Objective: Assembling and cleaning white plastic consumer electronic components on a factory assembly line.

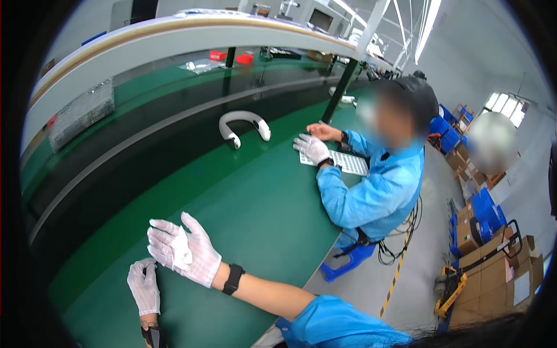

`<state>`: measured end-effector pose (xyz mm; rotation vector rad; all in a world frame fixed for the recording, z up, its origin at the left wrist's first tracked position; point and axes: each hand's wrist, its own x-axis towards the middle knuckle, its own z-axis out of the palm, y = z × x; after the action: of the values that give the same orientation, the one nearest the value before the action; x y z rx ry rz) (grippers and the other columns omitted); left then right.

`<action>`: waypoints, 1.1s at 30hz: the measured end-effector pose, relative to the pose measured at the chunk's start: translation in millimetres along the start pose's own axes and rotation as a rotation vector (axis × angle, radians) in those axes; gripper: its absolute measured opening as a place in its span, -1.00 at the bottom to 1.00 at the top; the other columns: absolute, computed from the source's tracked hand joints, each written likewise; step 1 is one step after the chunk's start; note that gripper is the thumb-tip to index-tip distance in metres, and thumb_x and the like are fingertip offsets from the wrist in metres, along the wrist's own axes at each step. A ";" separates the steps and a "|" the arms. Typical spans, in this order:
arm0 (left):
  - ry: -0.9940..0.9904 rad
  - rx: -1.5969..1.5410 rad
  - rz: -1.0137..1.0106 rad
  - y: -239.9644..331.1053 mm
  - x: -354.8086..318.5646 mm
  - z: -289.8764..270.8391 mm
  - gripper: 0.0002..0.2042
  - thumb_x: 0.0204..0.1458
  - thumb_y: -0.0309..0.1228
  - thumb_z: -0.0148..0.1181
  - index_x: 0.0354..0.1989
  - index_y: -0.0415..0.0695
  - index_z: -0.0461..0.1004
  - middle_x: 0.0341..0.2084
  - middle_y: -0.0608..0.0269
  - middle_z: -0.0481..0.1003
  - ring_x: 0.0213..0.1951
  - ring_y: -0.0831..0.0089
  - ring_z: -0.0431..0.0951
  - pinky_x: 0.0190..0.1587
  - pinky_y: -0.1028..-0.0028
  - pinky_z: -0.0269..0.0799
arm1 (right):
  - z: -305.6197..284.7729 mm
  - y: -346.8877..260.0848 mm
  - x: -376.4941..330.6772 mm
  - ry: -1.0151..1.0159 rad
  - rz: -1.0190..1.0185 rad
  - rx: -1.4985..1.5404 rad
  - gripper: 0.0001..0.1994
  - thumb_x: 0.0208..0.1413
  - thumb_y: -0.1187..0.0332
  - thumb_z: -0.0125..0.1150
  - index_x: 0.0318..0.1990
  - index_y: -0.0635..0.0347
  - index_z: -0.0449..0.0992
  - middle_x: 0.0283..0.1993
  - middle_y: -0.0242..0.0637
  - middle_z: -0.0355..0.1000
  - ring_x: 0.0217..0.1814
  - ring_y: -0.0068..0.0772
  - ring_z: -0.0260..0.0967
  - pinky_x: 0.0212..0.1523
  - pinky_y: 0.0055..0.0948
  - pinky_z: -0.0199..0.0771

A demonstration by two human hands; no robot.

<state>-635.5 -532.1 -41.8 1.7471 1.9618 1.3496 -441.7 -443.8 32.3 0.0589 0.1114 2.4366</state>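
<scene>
My right hand point(203, 258), in a white striped glove, is raised over the green table with its palm turned up and fingers stretched out. A crumpled white cloth point(182, 250) lies in that palm. Close by on the left, my left hand point(144, 288), gloved the same way, rests low by the table. Its fingers are curled in, and whatever they may hold is hidden. Farther back on the green table point(249, 197) lies a white U-shaped neckband device point(243, 118), apart from both hands.
A co-worker in a blue smock point(377, 180) sits at the right with hands over a white tray point(348, 163). A shelf point(191, 36) spans the far side; a bubble-wrapped block point(82, 115) stands beneath it. Boxes point(487, 272) and a yellow pallet jack point(451, 290) occupy the floor.
</scene>
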 end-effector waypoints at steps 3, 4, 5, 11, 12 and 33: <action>0.020 -0.126 -0.076 0.4 -3.4 0.2 -0.95 0.19 -0.60 0.19 -0.27 -0.25 0.57 -0.29 0.08 0.63 -0.26 0.16 0.60 -0.13 0.26 0.52 | 10.4 -13.3 3.3 -0.151 -0.103 -0.007 -0.39 0.52 -0.12 -0.11 0.18 0.34 0.52 0.00 -0.02 0.63 0.13 -0.06 0.62 0.34 0.05 0.57; -0.007 -0.094 -0.066 0.5 -3.3 -0.5 -0.96 0.19 -0.61 0.18 -0.26 -0.26 0.56 -0.28 0.07 0.63 -0.25 0.18 0.61 -0.11 0.27 0.53 | 15.8 -17.9 -0.8 -0.067 -0.123 0.005 -0.38 0.52 -0.14 -0.13 0.18 0.33 0.52 -0.01 -0.02 0.64 0.11 -0.06 0.63 0.33 0.04 0.58; 0.000 -0.091 -0.066 -0.2 -2.4 2.0 -0.96 0.19 -0.61 0.18 -0.26 -0.26 0.56 -0.28 0.07 0.63 -0.25 0.18 0.61 -0.11 0.27 0.53 | 11.9 -18.2 0.2 -0.070 -0.117 0.004 -0.38 0.52 -0.14 -0.13 0.18 0.33 0.52 -0.01 -0.02 0.64 0.11 -0.06 0.63 0.33 0.04 0.58; 0.009 -0.006 -0.001 -7.2 -2.5 -2.5 -0.96 0.20 -0.60 0.17 -0.26 -0.26 0.55 -0.28 0.07 0.63 -0.25 0.16 0.60 -0.10 0.26 0.52 | 7.9 -3.6 4.6 -0.107 -0.059 -0.061 -0.40 0.51 -0.14 -0.13 0.19 0.27 0.53 -0.02 -0.05 0.63 0.09 -0.10 0.63 0.37 0.02 0.54; -0.008 -0.035 -0.011 -2.7 -0.9 -1.6 -0.96 0.21 -0.60 0.17 -0.26 -0.26 0.54 -0.28 0.06 0.63 -0.25 0.14 0.60 -0.10 0.24 0.52 | 7.0 -11.3 5.5 -0.166 -0.104 -0.033 -0.39 0.51 -0.15 -0.14 0.20 0.26 0.52 -0.01 -0.06 0.63 0.10 -0.11 0.62 0.35 0.01 0.56; -0.006 0.027 0.041 7.1 2.8 -2.6 -0.97 0.19 -0.56 0.22 -0.25 -0.22 0.57 -0.33 0.09 0.60 -0.27 0.08 0.57 -0.16 0.22 0.48 | -7.4 8.5 -2.7 -0.119 -0.023 0.041 -0.30 0.50 -0.23 -0.19 0.23 0.33 0.49 0.03 -0.02 0.59 0.10 -0.04 0.59 0.33 0.03 0.56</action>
<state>-633.1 -531.7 -34.1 1.8105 1.9607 1.3345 -445.6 -452.4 25.7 0.2189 0.1076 2.4020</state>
